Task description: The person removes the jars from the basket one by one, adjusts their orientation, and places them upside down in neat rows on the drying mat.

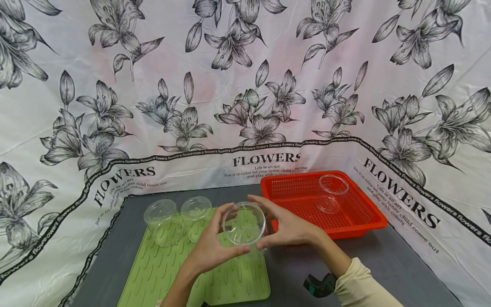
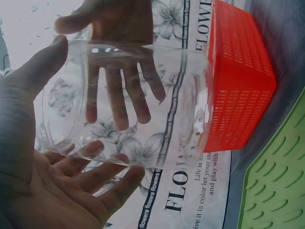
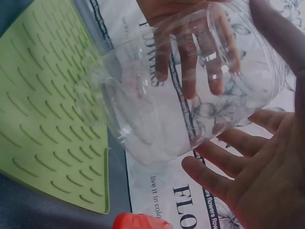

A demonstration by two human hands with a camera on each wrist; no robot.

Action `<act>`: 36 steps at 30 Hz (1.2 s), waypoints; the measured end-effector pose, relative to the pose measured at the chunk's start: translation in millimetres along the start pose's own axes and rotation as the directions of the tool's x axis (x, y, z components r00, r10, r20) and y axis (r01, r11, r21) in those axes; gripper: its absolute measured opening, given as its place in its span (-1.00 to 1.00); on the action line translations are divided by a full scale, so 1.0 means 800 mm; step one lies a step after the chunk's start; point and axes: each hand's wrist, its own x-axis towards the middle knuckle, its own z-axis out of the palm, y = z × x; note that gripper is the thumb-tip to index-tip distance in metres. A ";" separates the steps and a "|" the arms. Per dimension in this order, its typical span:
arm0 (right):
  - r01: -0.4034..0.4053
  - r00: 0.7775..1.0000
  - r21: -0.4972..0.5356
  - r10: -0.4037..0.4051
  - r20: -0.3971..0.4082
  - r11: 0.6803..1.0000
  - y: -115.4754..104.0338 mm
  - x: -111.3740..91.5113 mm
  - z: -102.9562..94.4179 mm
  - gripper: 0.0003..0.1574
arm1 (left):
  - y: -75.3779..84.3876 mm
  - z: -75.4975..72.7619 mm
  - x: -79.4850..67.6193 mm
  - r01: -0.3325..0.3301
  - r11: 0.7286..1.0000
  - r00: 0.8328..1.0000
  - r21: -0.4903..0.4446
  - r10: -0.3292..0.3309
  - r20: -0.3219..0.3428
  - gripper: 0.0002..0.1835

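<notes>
Standing side by side near the far-left corner of the ridged green mat (image 1: pixel 165 273), the outer clear jar (image 1: pixel 164 224) and the inner clear jar (image 1: pixel 196 219), best given room on the near side. Next along, grasping the held clear jar (image 1: pixel 244 228) with the left hand (image 1: pixel 211 245), thumb across the front, fingers behind. Raised, mouth upward, over the far-right corner of the mat in the head view, apparently free of any support below. Gripped from the opposite side by the right hand (image 1: pixel 287 224), thumb forward, fingers spread along the far wall. To handle well, probably: press lightly and equally from both sides, given slick, thin-looking plastic; keep the base level; keep thumbs outside the mouth. At right, allow clearance for the slotted red basket (image 1: pixel 345 232), placed toward the far-right corner of the grey table (image 1: pixel 383 264), with the basket's clear jar (image 1: pixel 333 194) near its far-right corner
</notes>
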 end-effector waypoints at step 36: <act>0.094 0.996 0.525 -0.075 -0.057 0.846 0.047 -0.004 0.049 0.02 | -0.007 -0.006 -0.001 -0.421 0.880 0.903 -0.222 0.383 -0.195 0.08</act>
